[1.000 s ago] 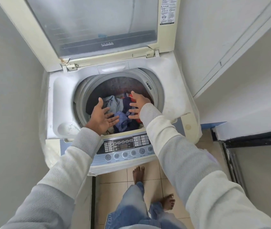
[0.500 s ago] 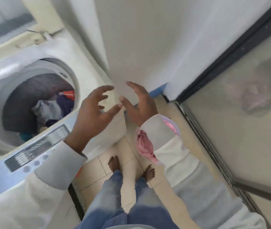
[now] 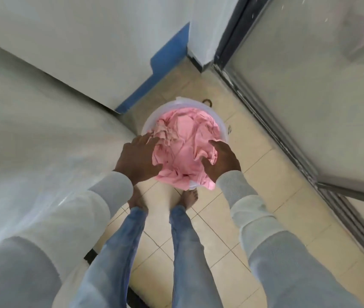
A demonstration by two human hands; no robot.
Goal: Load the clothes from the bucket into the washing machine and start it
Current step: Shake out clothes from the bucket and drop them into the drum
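A pale translucent bucket (image 3: 218, 121) stands on the tiled floor in front of my feet, filled with crumpled pink clothes (image 3: 184, 143) that spill over its near rim. My left hand (image 3: 137, 157) is at the bucket's left side with fingers spread, its fingertips at the edge of the pink cloth. My right hand (image 3: 222, 161) reaches in from the right, fingers spread and lying on the pink cloth. Neither hand has lifted any cloth. Only the washing machine's white side (image 3: 39, 138) shows at the left; its drum is out of view.
A white wall with a blue painted base (image 3: 154, 74) rises behind the bucket. A dark-framed frosted glass door (image 3: 309, 90) runs along the right. My bare feet and jeans legs (image 3: 183, 230) stand on beige floor tiles (image 3: 232, 207) just below the bucket.
My view has swung right and down from the open washer drum to the bucket. Both hands left the drum and came down onto the pink clothes.
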